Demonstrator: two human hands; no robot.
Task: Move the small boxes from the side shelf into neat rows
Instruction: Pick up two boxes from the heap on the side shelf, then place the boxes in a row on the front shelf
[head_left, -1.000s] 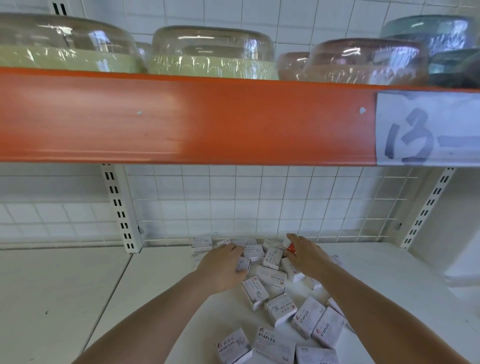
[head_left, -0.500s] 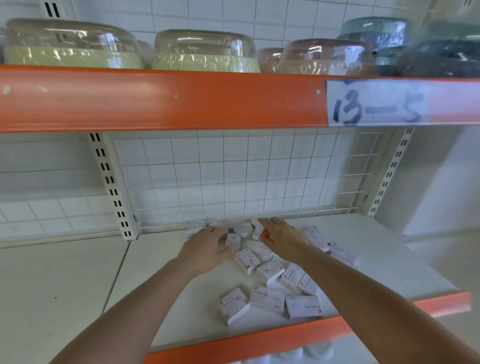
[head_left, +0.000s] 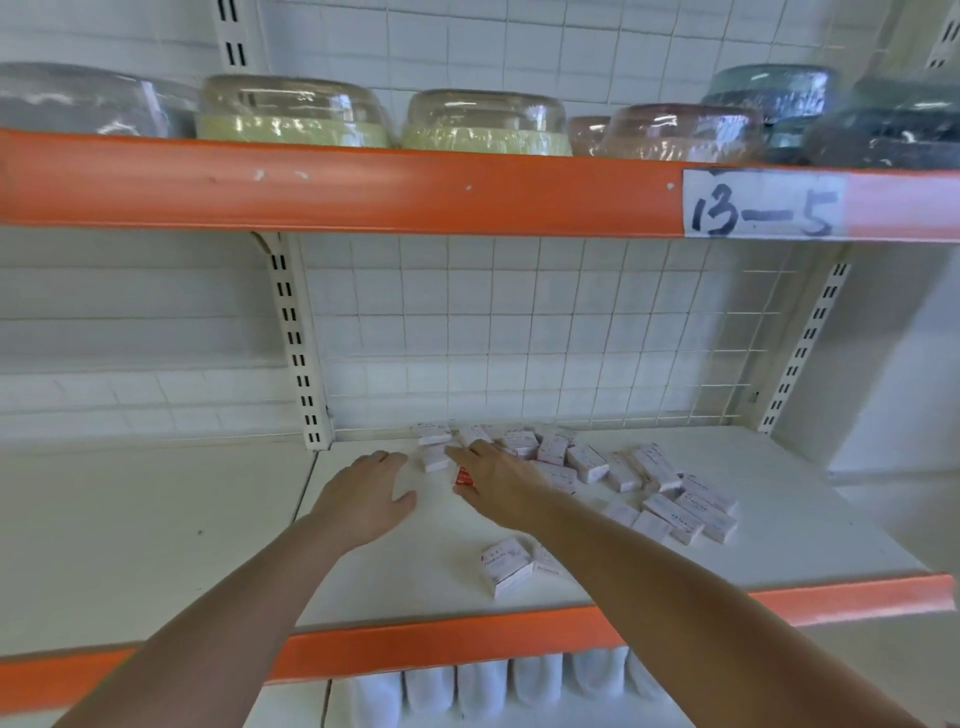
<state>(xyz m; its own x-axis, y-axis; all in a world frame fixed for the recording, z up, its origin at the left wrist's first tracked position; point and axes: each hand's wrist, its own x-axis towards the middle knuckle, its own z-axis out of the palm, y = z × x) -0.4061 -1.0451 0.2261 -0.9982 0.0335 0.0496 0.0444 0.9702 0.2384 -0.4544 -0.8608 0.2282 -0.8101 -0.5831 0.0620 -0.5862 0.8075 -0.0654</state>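
shelf (head_left: 519, 582): small boxes (head_left: 670, 514) scattered | upper shelf (head_left: 363, 192): wrapped bowls (head_left: 483, 122)

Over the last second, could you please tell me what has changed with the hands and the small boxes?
The left hand has come off the boxes and now lies flat on bare shelf to their left. The right hand stays over the pile of small boxes, covering a red-marked box. The boxes are still scattered, not in rows. The view has pulled back.

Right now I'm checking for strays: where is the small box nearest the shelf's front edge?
In the head view, the small box lies front-centre on the white shelf, just behind the orange front rail, left of the right forearm and apart from the main scatter.
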